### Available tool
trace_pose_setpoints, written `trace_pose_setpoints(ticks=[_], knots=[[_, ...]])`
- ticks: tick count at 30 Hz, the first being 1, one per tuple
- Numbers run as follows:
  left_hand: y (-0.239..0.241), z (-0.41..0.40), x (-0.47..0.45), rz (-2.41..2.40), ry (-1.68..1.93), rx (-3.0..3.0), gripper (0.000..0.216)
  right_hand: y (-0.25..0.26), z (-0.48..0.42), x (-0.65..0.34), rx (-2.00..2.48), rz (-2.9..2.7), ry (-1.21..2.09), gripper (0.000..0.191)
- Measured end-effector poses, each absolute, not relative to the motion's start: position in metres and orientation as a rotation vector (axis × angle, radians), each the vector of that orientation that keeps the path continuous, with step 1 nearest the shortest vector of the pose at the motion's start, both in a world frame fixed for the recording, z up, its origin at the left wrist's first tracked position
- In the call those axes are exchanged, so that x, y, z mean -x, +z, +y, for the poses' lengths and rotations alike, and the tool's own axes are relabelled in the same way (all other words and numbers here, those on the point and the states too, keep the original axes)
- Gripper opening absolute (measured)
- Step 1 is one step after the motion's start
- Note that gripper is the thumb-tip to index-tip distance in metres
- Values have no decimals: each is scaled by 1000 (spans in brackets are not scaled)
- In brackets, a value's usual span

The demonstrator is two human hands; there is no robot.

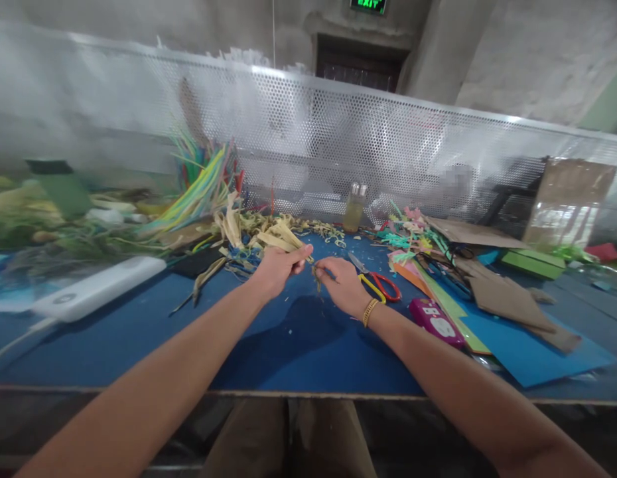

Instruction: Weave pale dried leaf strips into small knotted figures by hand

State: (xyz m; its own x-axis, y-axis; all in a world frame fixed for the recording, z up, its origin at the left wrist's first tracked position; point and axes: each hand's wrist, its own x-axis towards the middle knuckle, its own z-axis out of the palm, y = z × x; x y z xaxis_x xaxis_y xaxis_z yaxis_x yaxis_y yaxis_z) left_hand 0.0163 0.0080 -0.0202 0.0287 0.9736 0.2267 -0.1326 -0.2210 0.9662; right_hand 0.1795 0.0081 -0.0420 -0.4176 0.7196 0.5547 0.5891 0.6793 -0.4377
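Both my hands are raised a little above the blue table, close together at its middle. My left hand is closed, pinching one end of a thin yellowish paper strip. My right hand is closed too, pinching the other end of that strip, which hangs short between the fingers. A beaded bracelet sits on my right wrist. Just behind the hands lies a heap of curled yellow and tan paper strips.
Scissors with red and yellow handles lie right of my right hand. Coloured paper sheets and brown card, a pink box, a glue bottle, a white power bank and a perforated metal screen surround the work area.
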Motion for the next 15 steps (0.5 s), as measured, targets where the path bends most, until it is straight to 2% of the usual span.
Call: trace_pose_setpoints(ticks=[6,15], knots=[[-29,6,-25,1025,1335,-1440,40,-42,7,-177,962,-2159,267,23],[-27,6,-27,997,1396,-1416,38,-38,-6,-166,1201,-2211,-235,25]])
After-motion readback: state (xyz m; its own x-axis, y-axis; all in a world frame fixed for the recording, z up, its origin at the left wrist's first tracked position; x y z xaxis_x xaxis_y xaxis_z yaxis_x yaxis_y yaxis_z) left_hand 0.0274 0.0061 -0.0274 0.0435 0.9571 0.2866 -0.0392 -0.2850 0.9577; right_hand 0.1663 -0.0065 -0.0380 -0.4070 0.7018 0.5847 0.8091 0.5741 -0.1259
